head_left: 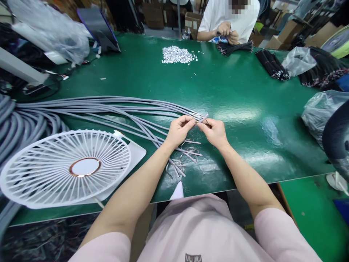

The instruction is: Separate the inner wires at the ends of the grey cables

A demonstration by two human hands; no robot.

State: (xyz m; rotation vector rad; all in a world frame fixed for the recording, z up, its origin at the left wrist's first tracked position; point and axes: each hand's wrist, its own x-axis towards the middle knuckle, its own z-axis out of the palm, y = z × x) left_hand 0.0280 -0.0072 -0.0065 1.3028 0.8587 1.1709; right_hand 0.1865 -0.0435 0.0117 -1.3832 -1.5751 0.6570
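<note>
Several long grey cables (120, 108) run across the green table from a coil at the left, their ends gathered near my hands. My left hand (180, 128) is closed in a pinch on the end of one cable. Close beside it, my right hand (214, 131) also pinches that cable's end, thumb and forefinger together. The exact grip point is partly hidden by the fingers. Behind the fingertips lie other cable ends with pale, stripped tips. Nearer to me, more cable ends (191, 155) with frayed, bare strands rest on the table below my left hand.
A white fan (85, 166) lies at the left near the cable coil (29, 122). Silvery scraps (178, 55) are heaped at the far side. Opposite, a co-worker (229, 22) handles black wires (235, 47). Black wire bundles (272, 64) and plastic bags (299, 61) lie at the right.
</note>
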